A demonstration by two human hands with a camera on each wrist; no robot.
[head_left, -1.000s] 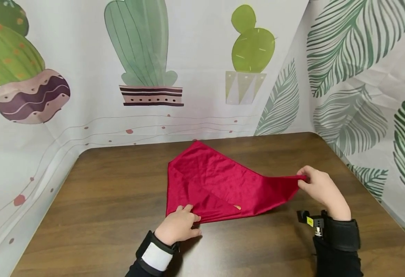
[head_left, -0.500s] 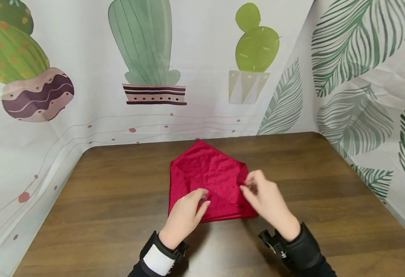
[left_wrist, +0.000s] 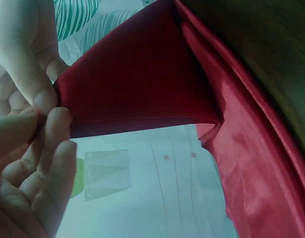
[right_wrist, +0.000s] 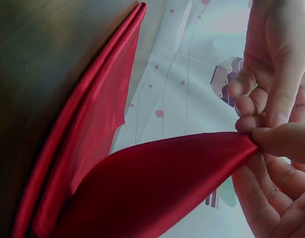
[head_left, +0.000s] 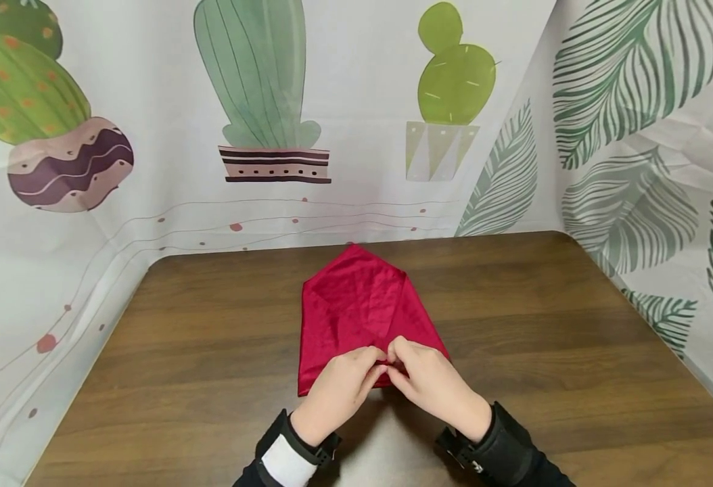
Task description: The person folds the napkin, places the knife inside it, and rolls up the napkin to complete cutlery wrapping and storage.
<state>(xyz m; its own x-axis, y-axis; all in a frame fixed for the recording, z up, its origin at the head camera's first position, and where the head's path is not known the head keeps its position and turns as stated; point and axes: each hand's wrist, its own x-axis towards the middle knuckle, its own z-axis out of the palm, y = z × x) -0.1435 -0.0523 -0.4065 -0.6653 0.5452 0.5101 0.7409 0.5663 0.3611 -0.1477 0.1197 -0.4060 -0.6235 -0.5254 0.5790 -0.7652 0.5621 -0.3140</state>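
Red cloth's corner point(right_wrist: 239, 145) has swung inward, both hands point(head_left: 342, 384) point(head_left: 432, 382) pinching it, open table point(head_left: 216, 338) beside its edges.

Our left hand point(head_left: 342, 387) and right hand point(head_left: 432, 379) meet at fingertips point(head_left: 394, 352), both pinching (thumbs point(head_left: 402, 383) on our side of index fingers point(head_left: 404, 348)); wrists point(head_left: 478, 415) behind fingertips, forearms point(head_left: 542, 467) slanted outward.

Two bare hands, left hand point(head_left: 339, 387) and right hand point(head_left: 434, 380). I get a black left sleeve point(head_left: 248, 477) and a black right sleeve point(head_left: 553, 475). Left wrist: black strap point(head_left: 279, 427) with broad white panel point(head_left: 288, 462), small dark device point(head_left: 329, 448) on the inner side. Right wrist: wide black cuff point(head_left: 507, 443), slightly glossy; boxy black mount point(head_left: 452, 444) inward, silvery bit point(head_left: 477, 467) too small for me to make out.
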